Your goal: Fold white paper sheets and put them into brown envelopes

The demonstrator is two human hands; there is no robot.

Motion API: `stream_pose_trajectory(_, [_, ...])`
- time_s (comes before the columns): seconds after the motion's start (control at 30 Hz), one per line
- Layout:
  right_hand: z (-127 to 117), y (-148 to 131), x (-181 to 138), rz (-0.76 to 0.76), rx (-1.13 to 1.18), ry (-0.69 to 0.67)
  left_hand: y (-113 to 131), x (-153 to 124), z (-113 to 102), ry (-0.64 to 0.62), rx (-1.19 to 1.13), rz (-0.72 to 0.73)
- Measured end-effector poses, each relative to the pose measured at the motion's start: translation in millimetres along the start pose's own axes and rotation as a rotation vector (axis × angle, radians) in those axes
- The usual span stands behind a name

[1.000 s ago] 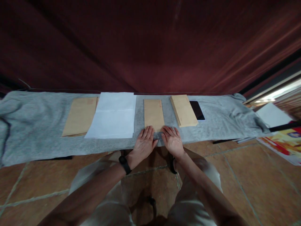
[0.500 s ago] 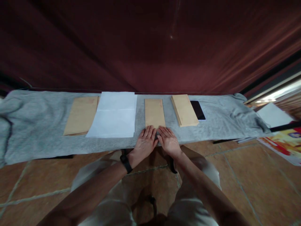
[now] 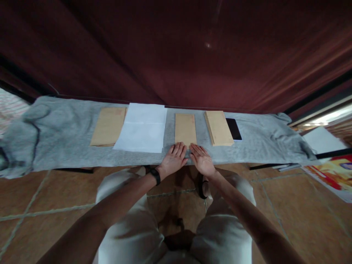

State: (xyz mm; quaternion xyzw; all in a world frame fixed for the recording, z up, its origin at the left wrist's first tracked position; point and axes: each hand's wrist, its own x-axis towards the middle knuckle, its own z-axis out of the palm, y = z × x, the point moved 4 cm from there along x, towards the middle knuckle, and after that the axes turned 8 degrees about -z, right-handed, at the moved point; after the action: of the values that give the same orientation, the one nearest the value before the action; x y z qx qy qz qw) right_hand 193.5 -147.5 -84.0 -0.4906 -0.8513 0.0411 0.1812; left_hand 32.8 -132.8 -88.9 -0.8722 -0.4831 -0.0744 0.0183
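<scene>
A single brown envelope (image 3: 185, 128) lies upright before me on the grey cloth, its near edge under my fingertips. My left hand (image 3: 174, 157) rests flat on the envelope's lower left part, fingers stretched out. On the lower right corner lies my right hand (image 3: 201, 158), also flat with fingers extended. Left of the envelope is a small stack of white paper sheets (image 3: 143, 128) with a crease across the top one. Farther left, partly under the paper, sit brown envelopes (image 3: 108, 126). To the right is another stack of brown envelopes (image 3: 219, 128).
A dark phone (image 3: 234, 129) lies partly beneath the right stack. The grey cloth (image 3: 264, 139) covers a long narrow table against a dark red curtain (image 3: 170, 55). At the far right are a white sheet (image 3: 323, 140) and a colourful printed package (image 3: 335, 172).
The view has shifted, so the things on the left appear farther right. Both hands stay on the near end of the middle envelope, with the thumbs slightly farther apart.
</scene>
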Motion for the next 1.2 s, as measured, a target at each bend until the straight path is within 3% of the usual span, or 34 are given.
stream_pose_trajectory(0.87, [2, 0, -13, 0.008, -0.07, 0.066, 8, -6, -9, 0.011, 0.039, -0.024])
stream_pose_trajectory(1.07, [-4, -2, -7, 0.008, -0.108, 0.014, 9, -6, -10, 0.007, 0.04, -0.028])
stream_pose_trajectory(1.2, [-13, -1, 3, 0.013, -0.126, -0.135, 8, -6, -7, 0.042, 0.035, -0.024])
